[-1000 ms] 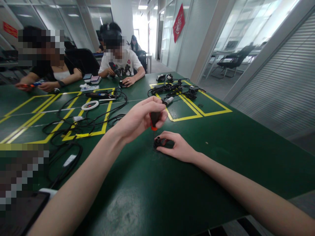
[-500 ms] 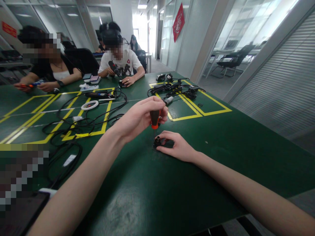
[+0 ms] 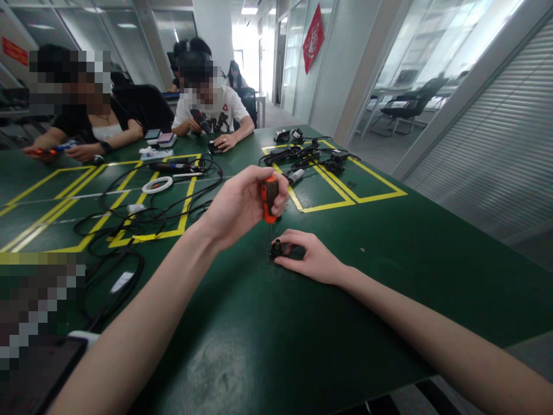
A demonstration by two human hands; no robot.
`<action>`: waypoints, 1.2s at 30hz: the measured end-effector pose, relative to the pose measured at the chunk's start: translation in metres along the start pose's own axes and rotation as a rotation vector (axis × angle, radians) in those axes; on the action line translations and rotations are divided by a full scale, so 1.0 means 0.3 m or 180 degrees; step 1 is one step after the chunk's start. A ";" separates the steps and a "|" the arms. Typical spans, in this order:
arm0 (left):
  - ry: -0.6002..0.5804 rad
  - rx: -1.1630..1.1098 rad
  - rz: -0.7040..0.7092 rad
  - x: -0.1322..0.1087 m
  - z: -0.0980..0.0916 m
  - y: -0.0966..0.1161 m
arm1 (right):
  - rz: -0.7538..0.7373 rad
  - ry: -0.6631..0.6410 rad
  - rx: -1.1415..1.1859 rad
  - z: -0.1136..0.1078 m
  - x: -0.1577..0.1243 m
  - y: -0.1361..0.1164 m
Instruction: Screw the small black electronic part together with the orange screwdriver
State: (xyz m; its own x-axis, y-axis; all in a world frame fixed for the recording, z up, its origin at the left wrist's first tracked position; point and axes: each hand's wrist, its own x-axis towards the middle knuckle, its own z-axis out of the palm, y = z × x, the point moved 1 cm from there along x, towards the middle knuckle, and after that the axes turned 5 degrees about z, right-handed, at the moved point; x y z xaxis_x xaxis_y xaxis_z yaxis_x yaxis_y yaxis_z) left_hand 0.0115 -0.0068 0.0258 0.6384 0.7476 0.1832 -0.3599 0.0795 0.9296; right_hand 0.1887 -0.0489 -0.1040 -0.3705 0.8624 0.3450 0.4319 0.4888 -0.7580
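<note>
My left hand [image 3: 246, 202] is closed around the handle of an orange and black screwdriver [image 3: 269, 199], held upright with its shaft pointing down. The shaft reaches a small black part [image 3: 276, 249] on the green table; the exact contact of the tip is too small to make out. Thumb and fingers of my right hand [image 3: 309, 256] pinch this black part from the right and hold it against the table top. A short black cylinder sticks up from the part.
Tangled black cables [image 3: 129, 225] and a white ring [image 3: 158, 185] lie to the left. Beyond my hands are a grey cylindrical object [image 3: 296, 176] and black cabled devices [image 3: 302, 153]. Two people sit across the green table [image 3: 389, 300]; one holds a power tool [image 3: 200, 121].
The screwdriver's handle has turned, showing more orange, and my left fingers have shifted and curled lower around it. My right hand and the black part stay in place.
</note>
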 end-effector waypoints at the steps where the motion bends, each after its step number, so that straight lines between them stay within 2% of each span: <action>1: -0.0003 0.0004 -0.0014 -0.001 -0.001 -0.002 | 0.0001 0.0000 0.0002 0.000 0.000 -0.001; 10: -0.0216 0.0142 0.0009 -0.013 0.002 -0.012 | -0.0032 0.0049 -0.0007 0.000 0.000 0.001; 24: 0.0007 -0.0029 -0.0035 -0.003 -0.004 -0.002 | -0.0046 0.0023 -0.0013 0.003 0.002 0.003; 36: -0.0084 0.0237 -0.0021 -0.014 0.009 0.000 | -0.0017 -0.0008 -0.0042 -0.001 -0.001 -0.003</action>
State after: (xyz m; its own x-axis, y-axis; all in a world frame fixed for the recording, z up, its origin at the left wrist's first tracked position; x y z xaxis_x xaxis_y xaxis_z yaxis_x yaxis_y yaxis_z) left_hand 0.0107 -0.0117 0.0259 0.6585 0.7296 0.1845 -0.3046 0.0343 0.9518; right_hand 0.1888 -0.0495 -0.1032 -0.3749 0.8595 0.3475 0.4407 0.4950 -0.7488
